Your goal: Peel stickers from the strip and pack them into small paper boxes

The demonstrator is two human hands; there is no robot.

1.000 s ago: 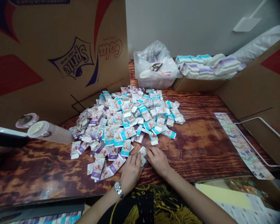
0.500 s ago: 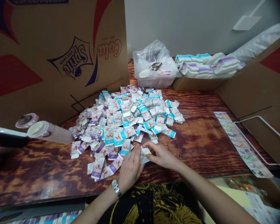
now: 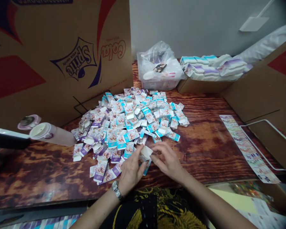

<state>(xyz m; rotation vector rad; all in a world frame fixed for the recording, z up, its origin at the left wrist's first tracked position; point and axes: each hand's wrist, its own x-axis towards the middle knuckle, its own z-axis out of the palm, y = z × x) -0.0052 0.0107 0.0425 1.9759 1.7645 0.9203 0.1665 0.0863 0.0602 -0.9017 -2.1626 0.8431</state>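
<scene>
A small blue and white carton [image 3: 146, 156] is held between both hands just above the wooden table [image 3: 205, 149], near its front edge. My left hand [image 3: 131, 171], with a watch on the wrist, grips the carton's lower part. My right hand [image 3: 168, 160] pinches its raised white flap. A big heap of several similar small cartons [image 3: 128, 124], blue and purple, lies right behind the hands.
A large cardboard box [image 3: 57, 60] stands at the left. A lying bottle [image 3: 50, 133] points left. At the back are a plastic bag in a tub [image 3: 157, 66] and stacked flat cartons [image 3: 212, 68]. A sticker strip [image 3: 248, 149] and a cardboard wall [image 3: 264, 92] are on the right.
The hands have lifted the carton off the table and turned it, and its white flap now stands open between the fingers.
</scene>
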